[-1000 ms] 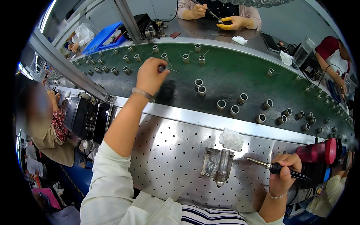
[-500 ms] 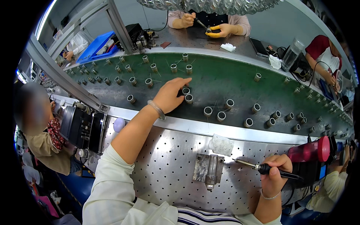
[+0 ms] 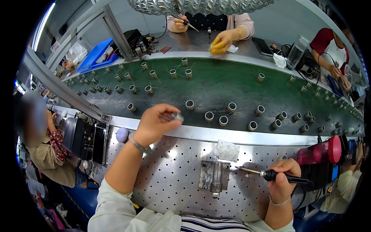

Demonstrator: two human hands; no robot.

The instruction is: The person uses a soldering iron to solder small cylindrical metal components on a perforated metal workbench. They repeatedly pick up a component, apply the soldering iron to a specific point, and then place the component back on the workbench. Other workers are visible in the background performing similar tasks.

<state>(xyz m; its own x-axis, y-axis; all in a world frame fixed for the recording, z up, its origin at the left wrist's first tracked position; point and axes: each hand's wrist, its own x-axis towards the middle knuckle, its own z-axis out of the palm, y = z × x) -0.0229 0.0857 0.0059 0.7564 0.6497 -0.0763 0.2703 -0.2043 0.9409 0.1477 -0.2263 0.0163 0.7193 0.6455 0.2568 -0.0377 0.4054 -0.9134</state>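
My left hand (image 3: 151, 124) is closed around a small metal cylinder (image 3: 177, 116), slightly blurred, above the near rim of the green belt. Thin wires seem to stick out of it. In my right hand (image 3: 284, 178) is a black-handled soldering iron (image 3: 253, 170), gripped like a pen, its tip pointing left. Just left of that tip, a metal fixture (image 3: 217, 176) with an upright-looking tube on a flat plate lies on the perforated metal bench (image 3: 166, 181). A white cleaning pad (image 3: 227, 150) lies beyond the fixture.
Several wired metal cylinders (image 3: 209, 116) stand along the green belt (image 3: 228, 83). A purple egg-shaped object (image 3: 122, 134) sits by the left rim, a red jar (image 3: 328, 150) at right. Metal posts (image 3: 116, 34) rise at left. Across the belt, a co-worker's yellow-fingered hand (image 3: 221, 42) moves.
My left hand has picked a cylinder off the belt and drawn it back toward me. My right hand stays nearly still with the soldering iron. The co-worker's hand opposite has shifted.
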